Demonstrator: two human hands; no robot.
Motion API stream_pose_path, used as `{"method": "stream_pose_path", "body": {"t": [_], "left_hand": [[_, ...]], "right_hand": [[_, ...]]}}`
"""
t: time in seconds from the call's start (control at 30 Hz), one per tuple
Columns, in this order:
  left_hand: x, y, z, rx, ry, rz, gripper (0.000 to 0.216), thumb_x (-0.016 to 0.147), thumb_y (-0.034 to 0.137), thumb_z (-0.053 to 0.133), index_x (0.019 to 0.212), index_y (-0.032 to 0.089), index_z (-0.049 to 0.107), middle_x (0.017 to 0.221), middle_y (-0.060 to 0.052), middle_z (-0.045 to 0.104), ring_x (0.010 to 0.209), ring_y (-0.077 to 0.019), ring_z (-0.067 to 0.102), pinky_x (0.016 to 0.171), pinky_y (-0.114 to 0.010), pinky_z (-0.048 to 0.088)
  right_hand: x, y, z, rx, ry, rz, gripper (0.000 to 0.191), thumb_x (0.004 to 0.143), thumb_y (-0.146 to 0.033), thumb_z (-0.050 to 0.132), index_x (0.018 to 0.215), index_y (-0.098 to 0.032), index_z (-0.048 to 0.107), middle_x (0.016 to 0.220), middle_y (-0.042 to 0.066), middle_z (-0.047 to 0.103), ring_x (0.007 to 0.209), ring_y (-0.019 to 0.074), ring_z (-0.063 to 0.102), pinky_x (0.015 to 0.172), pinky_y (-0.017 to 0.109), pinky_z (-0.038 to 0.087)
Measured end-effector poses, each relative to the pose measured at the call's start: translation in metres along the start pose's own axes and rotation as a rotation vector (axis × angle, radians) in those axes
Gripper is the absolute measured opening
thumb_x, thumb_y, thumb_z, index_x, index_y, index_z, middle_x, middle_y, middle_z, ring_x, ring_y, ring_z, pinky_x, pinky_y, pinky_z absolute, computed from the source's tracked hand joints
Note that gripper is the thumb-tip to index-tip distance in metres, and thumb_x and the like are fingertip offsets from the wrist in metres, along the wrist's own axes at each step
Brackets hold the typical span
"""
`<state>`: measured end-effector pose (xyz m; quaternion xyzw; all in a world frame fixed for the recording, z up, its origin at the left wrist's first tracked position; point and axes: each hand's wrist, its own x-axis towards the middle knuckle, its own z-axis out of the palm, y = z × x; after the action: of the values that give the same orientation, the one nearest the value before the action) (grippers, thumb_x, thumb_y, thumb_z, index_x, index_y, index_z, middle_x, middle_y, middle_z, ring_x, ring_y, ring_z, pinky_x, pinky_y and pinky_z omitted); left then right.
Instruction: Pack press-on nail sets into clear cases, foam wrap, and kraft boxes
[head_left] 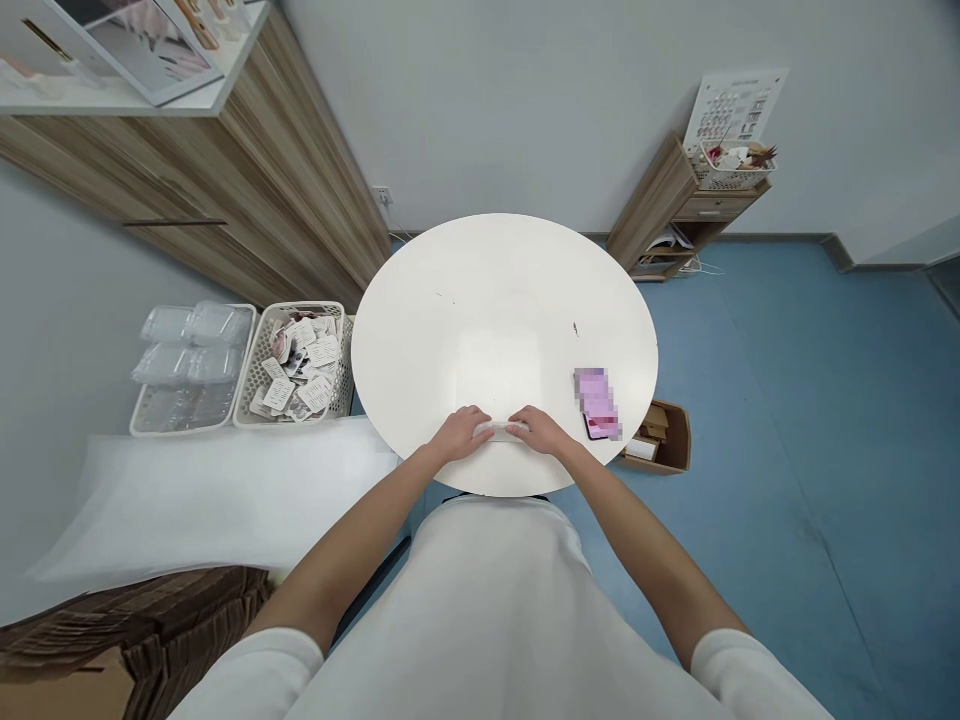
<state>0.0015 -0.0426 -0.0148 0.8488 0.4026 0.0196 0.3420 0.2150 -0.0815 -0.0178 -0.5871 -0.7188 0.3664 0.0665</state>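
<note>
On my head feed I have the left hand (pixel 463 434) and the right hand (pixel 540 430) at opposite ends of a white strip (pixel 501 431), each grip pinched onto it between thumb and fingers. The strip sits at the near part of the white bench (pixel 502 260); I can't tell whether it's rolled or folded. A phone (pixel 598 405) lies right of the right hand.

Head-worn view, downward onto hands (pixel 463 434)

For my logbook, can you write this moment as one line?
left hand: holding white item; right hand: holding white item; place: white table; nearby: pink item
</note>
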Motion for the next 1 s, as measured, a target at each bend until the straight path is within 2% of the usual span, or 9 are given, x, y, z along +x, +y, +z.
{"method": "stream_pose_path", "body": {"t": [0.23, 0.4, 0.5, 0.57, 0.63, 0.7, 0.77, 0.87, 1.0], "left_hand": [[0.004, -0.023, -0.001, -0.148, 0.079, -0.206, 0.037, 0.083, 0.044, 0.036, 0.107, 0.021, 0.052, 0.107, -0.004, 0.059, 0.092, -0.0196, 0.056, 0.076, -0.031, 0.044], [0.003, -0.04, 0.001, -0.123, 0.081, -0.382, 0.028, 0.082, 0.038, 0.037, 0.098, 0.021, 0.053, 0.085, -0.003, 0.061, 0.077, -0.0178, 0.057, 0.066, -0.029, 0.045], [0.0, -0.042, 0.001, -0.078, 0.175, -0.441, 0.033, 0.081, 0.033, 0.04, 0.111, 0.019, 0.045, 0.096, -0.006, 0.058, 0.083, -0.0178, 0.056, 0.071, -0.03, 0.044], [-0.003, -0.037, 0.0, 0.023, 0.283, -0.383, 0.043, 0.08, 0.034, 0.041, 0.121, 0.018, 0.037, 0.112, -0.01, 0.052, 0.097, -0.0213, 0.052, 0.079, -0.033, 0.042], [-0.002, -0.027, 0.001, 0.137, 0.322, -0.223, 0.049, 0.079, 0.039, 0.044, 0.123, 0.019, 0.035, 0.122, -0.012, 0.045, 0.111, -0.0254, 0.043, 0.088, -0.038, 0.036], [0.002, -0.015, 0.003, 0.211, 0.249, -0.027, 0.054, 0.075, 0.044, 0.05, 0.122, 0.021, 0.037, 0.127, -0.011, 0.041, 0.118, -0.0275, 0.036, 0.095, -0.041, 0.029], [0.009, -0.003, 0.008, 0.265, 0.139, 0.099, 0.06, 0.068, 0.046, 0.058, 0.12, 0.022, 0.038, 0.131, -0.01, 0.038, 0.122, -0.0285, 0.031, 0.099, -0.043, 0.022], [0.02, 0.007, 0.015, 0.327, 0.035, 0.102, 0.068, 0.061, 0.041, 0.065, 0.12, 0.02, 0.037, 0.132, -0.011, 0.036, 0.121, -0.0287, 0.031, 0.099, -0.043, 0.021], [0.014, 0.009, 0.023, 0.34, -0.004, 0.071, 0.06, 0.064, 0.035, 0.062, 0.117, 0.02, 0.039, 0.126, -0.01, 0.042, 0.113, -0.0257, 0.04, 0.094, -0.04, 0.025]], "right_hand": [[0.003, 0.02, 0.003, 0.143, 0.148, 0.184, 0.033, 0.084, -0.044, 0.038, 0.101, -0.021, 0.056, 0.1, 0.006, 0.061, 0.088, 0.0183, 0.057, 0.07, 0.028, 0.043], [-0.003, 0.038, 0.012, 0.23, 0.311, 0.358, 0.031, 0.083, -0.036, 0.038, 0.105, -0.019, 0.053, 0.09, 0.005, 0.061, 0.079, 0.0174, 0.057, 0.068, 0.03, 0.045], [-0.01, 0.039, 0.014, 0.163, 0.518, 0.368, 0.038, 0.082, -0.032, 0.04, 0.116, -0.017, 0.044, 0.104, 0.011, 0.055, 0.088, 0.0204, 0.055, 0.077, 0.035, 0.044], [-0.014, 0.034, 0.015, 0.051, 0.594, 0.298, 0.041, 0.081, -0.031, 0.041, 0.12, -0.016, 0.041, 0.115, 0.014, 0.049, 0.102, 0.0234, 0.048, 0.084, 0.039, 0.04], [-0.014, 0.025, 0.015, -0.07, 0.511, 0.153, 0.04, 0.079, -0.032, 0.046, 0.117, -0.018, 0.043, 0.12, 0.014, 0.045, 0.112, 0.0251, 0.041, 0.09, 0.041, 0.035], [-0.009, 0.016, 0.015, -0.179, 0.33, -0.019, 0.042, 0.074, -0.035, 0.056, 0.112, -0.02, 0.046, 0.125, 0.012, 0.043, 0.118, 0.0262, 0.036, 0.094, 0.042, 0.031], [-0.002, 0.007, 0.016, -0.277, 0.176, -0.134, 0.05, 0.067, -0.036, 0.064, 0.111, -0.02, 0.047, 0.13, 0.012, 0.038, 0.122, 0.0278, 0.03, 0.096, 0.044, 0.027], [0.009, -0.001, 0.017, -0.371, 0.072, -0.152, 0.057, 0.063, -0.03, 0.068, 0.113, -0.018, 0.043, 0.133, 0.013, 0.035, 0.122, 0.0278, 0.03, 0.095, 0.043, 0.027], [0.007, -0.007, 0.021, -0.403, 0.019, -0.14, 0.051, 0.067, -0.026, 0.063, 0.113, -0.018, 0.042, 0.126, 0.013, 0.042, 0.111, 0.0263, 0.04, 0.089, 0.04, 0.031]]}}
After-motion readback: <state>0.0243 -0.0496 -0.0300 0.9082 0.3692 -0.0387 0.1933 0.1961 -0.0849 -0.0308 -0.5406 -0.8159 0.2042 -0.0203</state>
